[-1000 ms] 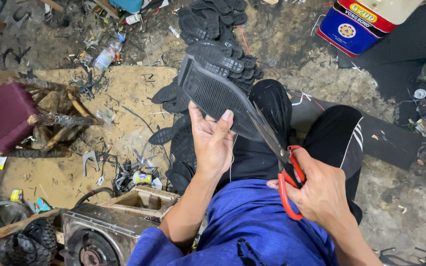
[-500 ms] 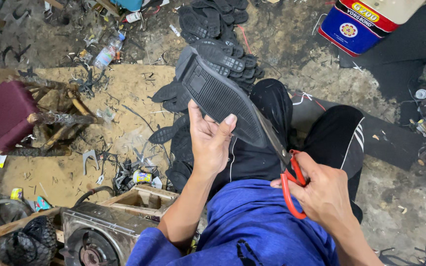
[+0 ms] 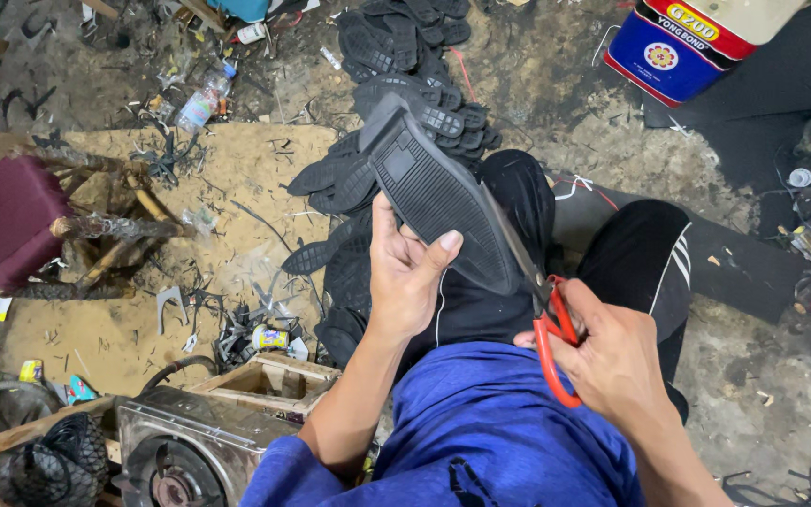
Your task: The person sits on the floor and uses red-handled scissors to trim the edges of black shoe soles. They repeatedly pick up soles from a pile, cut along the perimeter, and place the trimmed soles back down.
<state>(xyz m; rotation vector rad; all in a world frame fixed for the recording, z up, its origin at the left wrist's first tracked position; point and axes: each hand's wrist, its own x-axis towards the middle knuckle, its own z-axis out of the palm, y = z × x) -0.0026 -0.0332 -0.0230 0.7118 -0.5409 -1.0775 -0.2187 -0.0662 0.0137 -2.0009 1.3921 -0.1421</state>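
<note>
My left hand [image 3: 407,272] grips a black rubber shoe sole [image 3: 434,192] from below, tread side up, holding it tilted over my lap. My right hand [image 3: 612,361] holds red-handled scissors [image 3: 548,324], fingers through the loops. The blades run along the sole's right edge and appear to bite into it. I sit on the ground in black trousers [image 3: 635,258] with white stripes and a blue top [image 3: 499,432].
A pile of black soles [image 3: 405,56] lies ahead on the dirt floor. At the left stands a maroon stool [image 3: 7,221] among wood scraps. A metal machine [image 3: 190,451] and wooden box sit at my lower left. A blue can [image 3: 673,47] stands at the upper right.
The sole has turned slightly in my left hand, its heel end swinging toward the upper left. The scissors have crept a little along the sole's edge.
</note>
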